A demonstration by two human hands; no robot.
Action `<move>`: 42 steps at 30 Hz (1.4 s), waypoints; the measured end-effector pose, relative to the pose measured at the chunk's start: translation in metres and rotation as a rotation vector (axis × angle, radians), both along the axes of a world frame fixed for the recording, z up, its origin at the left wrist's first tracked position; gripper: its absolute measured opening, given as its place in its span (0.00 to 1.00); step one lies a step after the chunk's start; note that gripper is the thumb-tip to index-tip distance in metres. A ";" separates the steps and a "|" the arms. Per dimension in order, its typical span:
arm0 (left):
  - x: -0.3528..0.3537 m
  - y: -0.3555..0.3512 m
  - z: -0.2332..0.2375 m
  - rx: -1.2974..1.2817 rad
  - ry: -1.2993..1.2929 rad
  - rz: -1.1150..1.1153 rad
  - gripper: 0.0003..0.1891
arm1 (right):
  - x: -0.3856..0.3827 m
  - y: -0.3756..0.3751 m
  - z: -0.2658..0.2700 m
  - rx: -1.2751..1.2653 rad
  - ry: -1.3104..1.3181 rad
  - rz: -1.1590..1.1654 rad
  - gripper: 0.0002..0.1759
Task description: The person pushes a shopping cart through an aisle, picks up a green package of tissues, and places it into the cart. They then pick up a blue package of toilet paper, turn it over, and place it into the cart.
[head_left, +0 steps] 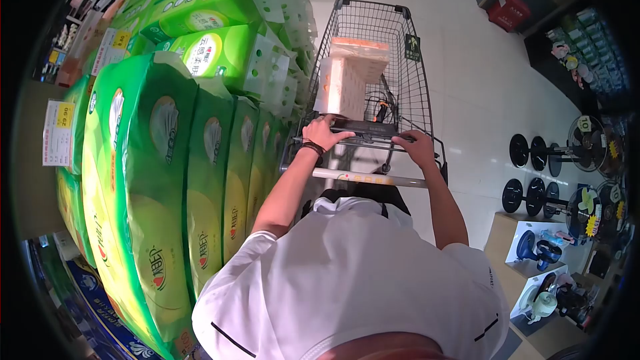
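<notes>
A wire shopping cart [417,103] stands in front of me, its pale handle [367,178] close to my body. Between my hands lies a black bar-shaped item [365,128] with small lettering, at the near end of the basket. My left hand [325,135], with dark bands at the wrist, grips its left end, the thumb along the near side. My right hand [417,148] holds its right end, fingers bent over the edge. Just beyond the bar, pink-and-white packages [345,87] sit in the basket.
Large green packs [157,160] are stacked close along the left, with more green packs [207,53] above and price tags [59,132]. At the right stand fans [587,143] and boxed displays [533,247]. A red box [509,11] is at the upper right.
</notes>
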State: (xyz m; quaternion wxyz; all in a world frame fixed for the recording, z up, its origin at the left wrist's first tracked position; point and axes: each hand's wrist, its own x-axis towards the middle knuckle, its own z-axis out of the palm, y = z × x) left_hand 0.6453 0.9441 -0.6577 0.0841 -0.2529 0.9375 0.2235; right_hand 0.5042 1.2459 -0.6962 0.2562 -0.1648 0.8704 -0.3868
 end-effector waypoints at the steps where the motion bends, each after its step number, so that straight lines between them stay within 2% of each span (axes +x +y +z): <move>1: -0.007 -0.004 -0.009 0.008 0.022 -0.022 0.43 | -0.011 -0.004 0.000 -0.004 -0.007 0.011 0.28; 3: -0.021 -0.013 -0.018 0.018 0.067 -0.064 0.41 | -0.030 -0.009 -0.003 0.007 0.021 0.064 0.28; 4: -0.029 -0.015 -0.015 0.017 0.039 -0.107 0.39 | -0.039 -0.010 -0.004 0.021 0.056 0.106 0.28; 5: -0.038 -0.022 -0.012 0.122 -0.079 -0.133 0.39 | -0.050 -0.012 -0.007 0.034 0.093 0.147 0.28; 6: -0.045 -0.024 -0.014 0.084 -0.078 -0.182 0.38 | -0.062 -0.015 -0.009 0.001 0.118 0.230 0.27; 7: -0.053 -0.027 -0.016 0.045 -0.079 -0.234 0.38 | -0.072 -0.019 -0.012 -0.014 0.065 0.214 0.27; 9: -0.074 -0.031 -0.010 0.093 -0.095 -0.176 0.37 | -0.094 -0.024 -0.013 -0.048 -0.035 0.185 0.26; 11: -0.094 -0.035 -0.021 0.143 -0.051 -0.094 0.37 | -0.114 -0.030 -0.014 -0.077 0.012 0.150 0.26; 13: -0.113 -0.034 -0.026 0.060 -0.035 -0.087 0.37 | -0.142 -0.035 -0.020 -0.045 -0.051 0.177 0.28; 19: -0.186 -0.042 -0.036 0.109 -0.040 -0.075 0.39 | -0.233 -0.050 -0.011 -0.055 0.004 0.212 0.31; 21: -0.212 -0.047 -0.032 0.150 -0.082 -0.102 0.41 | -0.266 -0.054 -0.014 0.030 -0.057 0.335 0.35; 23: -0.234 -0.052 -0.035 0.135 -0.130 -0.179 0.43 | -0.297 -0.059 -0.009 0.056 -0.026 0.499 0.33; 25: -0.251 -0.056 -0.029 0.141 -0.130 -0.173 0.42 | -0.323 -0.063 -0.021 0.082 0.021 0.535 0.29; 26: -0.252 -0.064 -0.055 0.141 -0.008 -0.198 0.39 | -0.334 -0.068 -0.039 0.094 0.047 0.541 0.27; 27: -0.263 -0.066 -0.051 0.156 -0.103 -0.168 0.33 | -0.342 -0.074 -0.054 0.105 0.070 0.546 0.26; 29: -0.282 -0.069 -0.051 0.156 -0.105 -0.158 0.28 | -0.360 -0.086 -0.052 0.129 0.120 0.561 0.25; 35: -0.318 -0.083 -0.078 0.099 -0.015 -0.106 0.24 | -0.432 -0.114 -0.059 0.136 0.124 0.632 0.27; 39: -0.354 -0.087 -0.067 0.074 -0.026 0.042 0.22 | -0.479 -0.147 -0.056 0.153 0.157 0.676 0.29; 42: -0.381 -0.102 -0.075 0.054 -0.072 0.130 0.19 | -0.514 -0.178 -0.060 0.153 0.151 0.713 0.29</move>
